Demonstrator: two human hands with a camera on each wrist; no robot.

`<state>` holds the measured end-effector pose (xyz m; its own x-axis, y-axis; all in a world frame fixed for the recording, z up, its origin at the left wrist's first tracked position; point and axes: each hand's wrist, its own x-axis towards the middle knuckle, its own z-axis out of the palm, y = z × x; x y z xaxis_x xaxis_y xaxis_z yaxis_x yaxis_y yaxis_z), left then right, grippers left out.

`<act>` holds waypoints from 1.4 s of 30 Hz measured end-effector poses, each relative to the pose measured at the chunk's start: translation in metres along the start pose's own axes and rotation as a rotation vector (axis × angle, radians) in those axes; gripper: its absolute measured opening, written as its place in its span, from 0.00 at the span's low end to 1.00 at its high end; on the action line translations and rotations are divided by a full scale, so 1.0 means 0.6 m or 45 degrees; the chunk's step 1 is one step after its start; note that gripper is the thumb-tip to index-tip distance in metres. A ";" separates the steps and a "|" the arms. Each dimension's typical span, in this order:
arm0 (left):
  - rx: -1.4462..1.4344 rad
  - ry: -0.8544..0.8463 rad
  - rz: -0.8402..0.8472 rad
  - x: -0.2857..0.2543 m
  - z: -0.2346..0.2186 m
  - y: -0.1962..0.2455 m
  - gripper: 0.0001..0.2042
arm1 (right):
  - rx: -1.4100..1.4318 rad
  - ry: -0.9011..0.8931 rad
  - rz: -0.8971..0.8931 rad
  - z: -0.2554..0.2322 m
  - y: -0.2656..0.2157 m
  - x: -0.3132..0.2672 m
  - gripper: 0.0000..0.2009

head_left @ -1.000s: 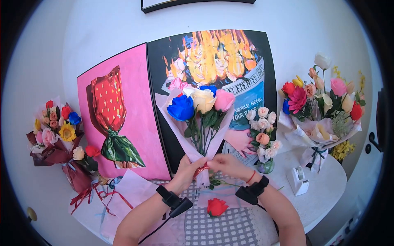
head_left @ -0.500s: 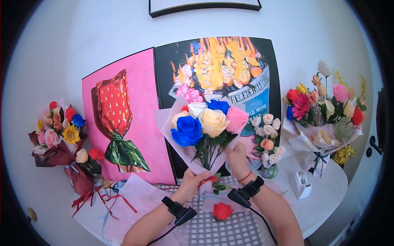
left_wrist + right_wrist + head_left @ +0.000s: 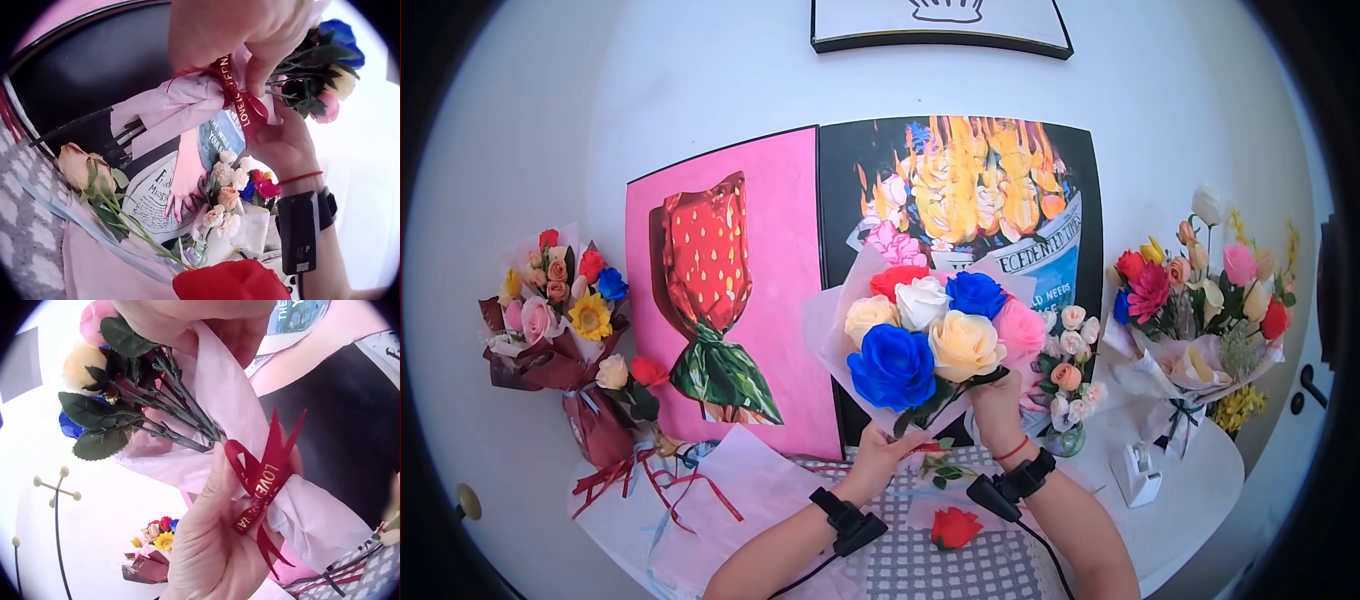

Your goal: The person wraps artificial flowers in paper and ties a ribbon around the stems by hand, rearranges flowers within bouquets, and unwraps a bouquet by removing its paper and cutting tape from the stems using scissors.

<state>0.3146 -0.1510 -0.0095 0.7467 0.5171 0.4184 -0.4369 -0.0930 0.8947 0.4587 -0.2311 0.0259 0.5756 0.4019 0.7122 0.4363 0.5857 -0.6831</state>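
A bouquet of artificial roses in blue, cream, white, pink and red, wrapped in pale pink paper [image 3: 228,394], is held upright over the table, blooms facing the head camera. My left hand [image 3: 885,465] grips its gathered neck, thumb across the paper beside the stems [image 3: 181,409]. Around that neck a red ribbon [image 3: 265,481] with gold lettering is tied in a bow. Up at the wrapper's right side, my right hand [image 3: 998,412] pinches the paper edge with curled fingers [image 3: 240,337]. Below the neck the paper tail [image 3: 169,106] flares out with stem ends showing.
A red rose [image 3: 955,527] lies on the checked cloth [image 3: 900,560]. Pink paper sheets [image 3: 735,490] spread at left. A tape dispenser [image 3: 1137,475] stands at right. Wrapped bouquets flank both sides, and two pictures [image 3: 730,290] lean against the wall.
My right hand has left the ribbon and moved up to the wrapper's right edge. The bouquet has tipped so its blooms face the camera more. The head view has shifted.
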 end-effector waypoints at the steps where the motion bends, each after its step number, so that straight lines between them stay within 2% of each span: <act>1: 0.000 0.002 0.000 0.002 0.000 -0.005 0.12 | 0.000 -0.001 0.001 0.001 0.000 -0.001 0.10; 3: -0.014 0.029 0.134 0.005 -0.002 -0.013 0.13 | 0.003 -0.012 -0.037 0.004 -0.009 -0.004 0.12; 4: -0.015 0.031 0.134 0.004 -0.002 -0.012 0.13 | 0.003 -0.014 -0.036 0.009 -0.017 -0.011 0.12; 6: 0.069 0.067 0.259 0.003 -0.001 -0.006 0.13 | 0.465 0.219 -0.011 0.018 -0.032 -0.028 0.14; 7: 0.067 0.068 0.261 0.005 -0.004 -0.009 0.13 | 0.465 0.217 -0.013 0.014 -0.022 -0.033 0.14; 9: 0.303 0.059 0.385 0.015 -0.018 -0.026 0.11 | 0.206 0.029 0.010 0.000 0.002 -0.043 0.16; 10: 0.305 0.052 0.387 0.017 -0.026 -0.033 0.11 | 0.207 0.035 0.006 -0.001 -0.003 -0.048 0.16; 12: 0.836 -0.025 0.539 0.015 -0.040 -0.044 0.10 | -0.070 -0.478 -0.117 0.005 -0.025 -0.061 0.16; 13: 0.849 -0.014 0.616 0.009 -0.039 -0.047 0.10 | -0.069 -0.471 -0.122 0.000 -0.017 -0.064 0.16; 15: 0.812 -0.109 0.579 0.018 -0.067 -0.085 0.10 | -0.463 -0.659 -0.738 -0.009 0.008 -0.069 0.17; 16: 0.770 -0.194 0.536 0.023 -0.075 -0.096 0.10 | -0.463 -0.653 -0.742 -0.008 -0.009 -0.069 0.17; 17: 0.684 -0.095 0.589 0.025 -0.066 -0.095 0.10 | -0.384 -0.772 -0.195 -0.006 -0.040 -0.069 0.18; 18: 0.687 -0.099 0.591 0.027 -0.061 -0.092 0.10 | -0.292 -0.867 0.355 -0.005 -0.057 -0.068 0.18; 19: 0.439 -0.110 0.308 0.030 -0.058 -0.090 0.11 | -0.083 -0.868 -0.007 -0.008 -0.013 -0.069 0.17; 20: 0.191 -0.119 0.029 0.033 -0.055 -0.087 0.12 | -0.084 -0.866 -0.015 -0.008 0.013 -0.069 0.17; 21: 0.192 -0.121 0.038 0.036 -0.051 -0.085 0.12 | -0.075 -0.797 -0.064 -0.007 0.031 -0.067 0.16; 24: 0.686 -0.269 0.345 0.036 -0.042 -0.086 0.13 | -0.210 -0.685 -0.118 -0.009 0.037 -0.066 0.11; 25: 0.848 -0.314 0.444 0.034 -0.040 -0.086 0.14 | -0.279 -0.628 -0.222 -0.011 0.034 -0.067 0.10; 26: 0.844 -0.308 0.443 0.031 -0.040 -0.086 0.14 | -0.346 -0.572 -0.322 -0.014 0.034 -0.068 0.09; 28: 0.725 -0.218 0.522 0.020 -0.037 -0.085 0.15 | -0.346 -0.548 -0.250 -0.039 0.044 -0.067 0.11; 30: 0.603 -0.127 0.595 0.004 -0.031 -0.078 0.17 | -0.156 -0.532 -0.145 -0.068 0.055 -0.058 0.13; 32: 0.478 -0.031 0.660 -0.019 -0.020 -0.062 0.19 | -0.184 -0.609 -0.124 -0.111 0.058 -0.047 0.14; 33: 1.197 -0.130 0.917 -0.041 -0.009 0.023 0.24 | -0.209 -0.680 -0.112 -0.134 0.060 -0.043 0.15; 34: 0.554 0.003 0.778 -0.052 -0.002 0.043 0.24 | -0.213 -0.688 -0.098 -0.160 0.063 -0.039 0.15; 35: -0.084 0.135 0.613 -0.056 -0.001 0.053 0.25 | -0.155 -0.758 0.100 -0.186 0.067 -0.037 0.14; 36: 0.200 0.155 0.831 -0.057 -0.024 0.070 0.22 | -0.097 -0.824 0.303 -0.198 0.065 -0.038 0.13; 38: 0.435 0.315 1.160 -0.068 -0.025 0.112 0.15 | -0.173 -0.795 0.292 -0.205 0.015 -0.048 0.12; 40: 0.870 0.149 1.319 -0.086 -0.038 0.140 0.09 | -0.250 -0.773 0.282 -0.213 -0.012 -0.057 0.11; 41: 0.864 0.166 1.300 -0.095 -0.030 0.156 0.09 | -0.402 -0.754 0.238 -0.222 -0.014 -0.058 0.09; 42: 1.072 0.040 1.319 -0.103 -0.016 0.172 0.09 | -0.549 -0.735 0.191 -0.227 -0.015 -0.060 0.08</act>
<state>0.2184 -0.1846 0.0552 0.2442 -0.0926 0.9653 -0.3426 -0.9395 -0.0034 0.5280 -0.3468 -0.0156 0.2465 0.8324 0.4964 0.6829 0.2142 -0.6984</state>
